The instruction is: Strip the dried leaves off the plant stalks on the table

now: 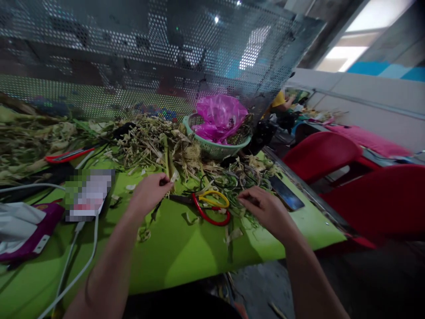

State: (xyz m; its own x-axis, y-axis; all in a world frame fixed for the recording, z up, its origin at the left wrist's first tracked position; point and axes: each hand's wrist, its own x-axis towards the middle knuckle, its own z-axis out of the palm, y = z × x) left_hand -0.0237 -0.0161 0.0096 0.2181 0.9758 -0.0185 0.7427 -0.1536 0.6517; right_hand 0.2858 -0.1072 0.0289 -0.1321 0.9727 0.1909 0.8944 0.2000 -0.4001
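My left hand [153, 189] is closed, pinching a small pale scrap of plant [174, 177] at its fingertips, left of the scissors. On the green table [186, 261] lie scissors [212, 207] with one red and one yellow handle loop, their dark blades pointing left. To their right, my right hand [260, 204] hovers low over green plant strips, its fingers curled; what they hold, if anything, is too small to tell. Behind both hands spreads a heap of dried stalks and leaves [142, 141].
A green basket [219, 150] holds a pink plastic bag [221, 115]. A phone [288, 194] lies at right. At left are a blurred-out phone [89, 195] with white cable, a tissue pack [49, 226] and a red-handled tool [69, 155]. Red chairs [322, 155] and a person [282, 104] are beyond.
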